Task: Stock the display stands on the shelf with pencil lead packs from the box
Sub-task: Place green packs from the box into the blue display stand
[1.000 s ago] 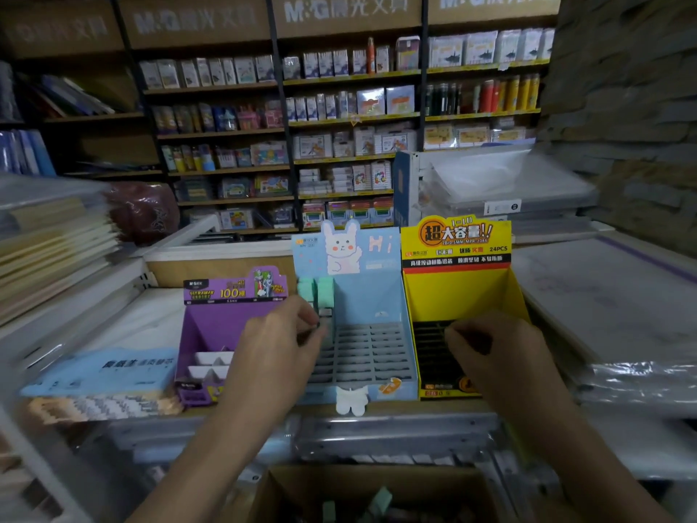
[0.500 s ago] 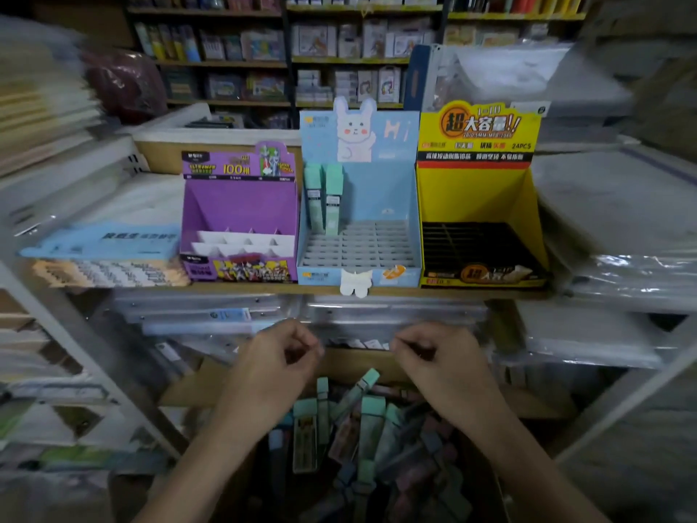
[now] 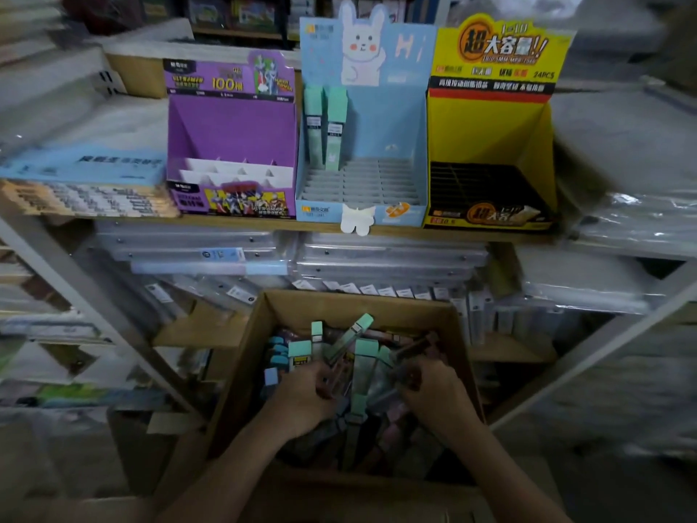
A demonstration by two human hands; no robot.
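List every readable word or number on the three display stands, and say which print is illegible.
"100" on the purple cardboard stand header.
"Hi" on the light blue rabbit stand backboard.
"24PCS" on the yellow cardboard stand header, beside large Chinese characters.
Remaining small print and the mint-green lead packs labels: too blurred.

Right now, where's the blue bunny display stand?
The blue bunny stand sits mid-shelf in the head view, between the purple stand and the yellow stand.
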